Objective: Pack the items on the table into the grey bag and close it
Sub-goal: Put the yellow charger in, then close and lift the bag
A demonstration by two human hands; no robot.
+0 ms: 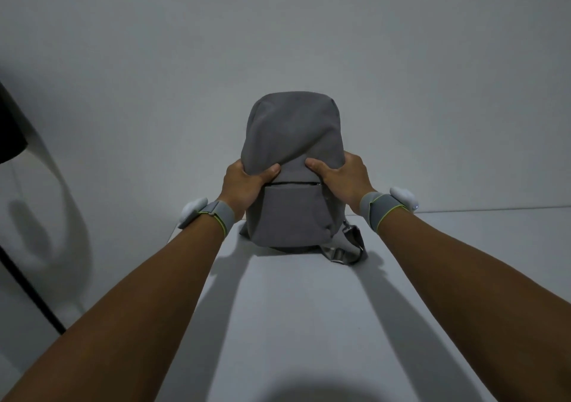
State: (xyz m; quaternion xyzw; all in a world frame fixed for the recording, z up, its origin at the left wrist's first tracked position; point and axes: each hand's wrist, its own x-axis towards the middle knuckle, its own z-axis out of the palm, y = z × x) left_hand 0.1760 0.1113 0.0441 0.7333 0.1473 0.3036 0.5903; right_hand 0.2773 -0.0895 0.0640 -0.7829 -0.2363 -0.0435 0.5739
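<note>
The grey bag (292, 129) stands upright on the white table (302, 309), near its far edge. My left hand (244, 182) grips the bag's left side, thumb pressed on the front fabric. On the right side my right hand (343, 176) holds it the same way. A dark zip line of the front pocket (292, 183) runs between my thumbs and looks shut. The bag's strap and buckle (343, 251) lie on the table at its lower right. No loose items show on the table.
A plain white wall (278, 31) rises close behind the table. A dark object (9, 129) and a black line sit at the left edge. Both wrists wear grey bands with white devices.
</note>
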